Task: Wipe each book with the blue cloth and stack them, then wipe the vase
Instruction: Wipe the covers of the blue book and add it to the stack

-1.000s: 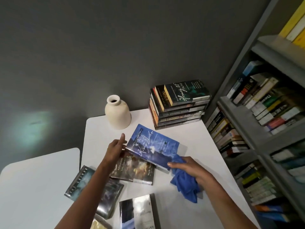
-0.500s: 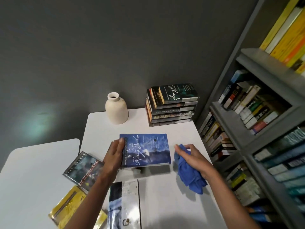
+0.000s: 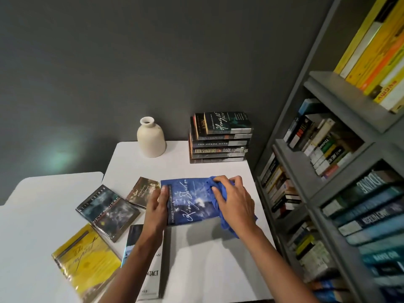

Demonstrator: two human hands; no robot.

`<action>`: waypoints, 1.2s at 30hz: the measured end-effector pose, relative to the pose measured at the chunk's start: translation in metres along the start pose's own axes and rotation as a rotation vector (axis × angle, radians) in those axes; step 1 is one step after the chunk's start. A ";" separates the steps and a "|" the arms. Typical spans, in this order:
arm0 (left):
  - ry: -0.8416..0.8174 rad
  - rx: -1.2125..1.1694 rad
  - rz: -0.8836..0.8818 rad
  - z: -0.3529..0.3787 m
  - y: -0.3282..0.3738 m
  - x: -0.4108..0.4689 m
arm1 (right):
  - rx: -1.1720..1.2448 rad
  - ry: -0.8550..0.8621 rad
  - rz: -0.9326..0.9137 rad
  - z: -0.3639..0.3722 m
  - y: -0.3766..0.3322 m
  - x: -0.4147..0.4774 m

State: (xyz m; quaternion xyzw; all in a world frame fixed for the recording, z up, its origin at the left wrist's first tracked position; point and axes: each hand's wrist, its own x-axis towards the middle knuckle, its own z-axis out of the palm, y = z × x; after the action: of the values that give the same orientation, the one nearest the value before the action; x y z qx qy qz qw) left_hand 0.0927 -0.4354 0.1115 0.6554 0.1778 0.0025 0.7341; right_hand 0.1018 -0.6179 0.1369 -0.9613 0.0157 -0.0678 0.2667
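Fingers [image 3: 163,194] of the left hand [image 3: 155,207] clamped round the spine edge of the blue book [image 3: 188,204], thumb on the cover. Fingers [image 3: 237,180] of the right hand [image 3: 235,201] curled into the blue cloth [image 3: 227,225], bunching its soft crumpled folds and pressing them on the right half of the glossy cover. Book held roughly level, low over the white worktop [image 3: 201,265], casting a shadow beneath; contact with the surface impossible to tell.

Smooth matte worktop, rounded corners, open room in front of the book and between it and the far edge. Right edge close to the grey bookcase [image 3: 290,162], its shelves packed with books.

Back right corner: stack [image 3: 219,147] of thick paperbacks, spines facing forward. Beside it, apart: cream vase [image 3: 150,141], matte, bell-shaped, narrow neck, upright near the dark grey wall [image 3: 131,62].

Left of the hands: loose paperbacks [image 3: 107,212] lying flat and askew, shiny covers, one brown, one yellow, one white under the left forearm. Second white table [image 3: 43,197] further left, narrow gap between.
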 end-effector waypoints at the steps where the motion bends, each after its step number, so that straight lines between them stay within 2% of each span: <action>1: 0.007 -0.001 0.002 0.003 -0.001 -0.003 | -0.026 0.006 0.009 0.000 0.000 0.003; 4: 0.038 -0.006 -0.007 0.008 0.000 -0.006 | -0.022 0.049 -0.113 0.004 -0.012 0.002; 7: 0.034 -0.033 -0.050 0.006 0.005 -0.005 | -0.016 0.008 -0.228 0.006 -0.002 -0.009; 9: 0.027 -0.025 -0.070 0.002 0.003 -0.004 | -0.032 -0.038 -0.186 -0.001 0.018 -0.008; 12: 0.003 -0.032 -0.093 0.005 0.001 -0.004 | -0.033 -0.011 -0.092 -0.007 0.027 0.010; 15: 0.005 -0.012 -0.091 0.013 0.006 -0.002 | -0.092 -0.038 -0.158 -0.005 -0.001 0.017; 19: 0.042 -0.029 -0.094 0.002 0.009 0.004 | 0.014 -0.125 -0.285 -0.010 0.004 0.003; 24: -0.007 -0.026 -0.108 0.006 0.003 0.000 | -0.050 -0.063 -0.155 -0.007 0.012 0.027; 29: -0.016 -0.013 -0.100 0.010 0.006 -0.002 | -0.020 -0.156 -0.306 -0.005 -0.009 0.018; 33: -0.022 -0.048 -0.137 0.005 0.005 -0.007 | -0.034 -0.168 -0.225 -0.013 0.018 0.033; 36: -0.041 -0.023 -0.116 0.010 0.006 -0.004 | -0.032 -0.135 -0.267 -0.005 -0.007 0.035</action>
State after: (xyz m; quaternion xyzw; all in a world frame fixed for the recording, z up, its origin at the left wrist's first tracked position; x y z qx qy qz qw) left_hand 0.0936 -0.4453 0.1195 0.6355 0.2003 -0.0514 0.7439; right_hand 0.1361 -0.6171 0.1486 -0.9614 -0.1292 -0.0375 0.2402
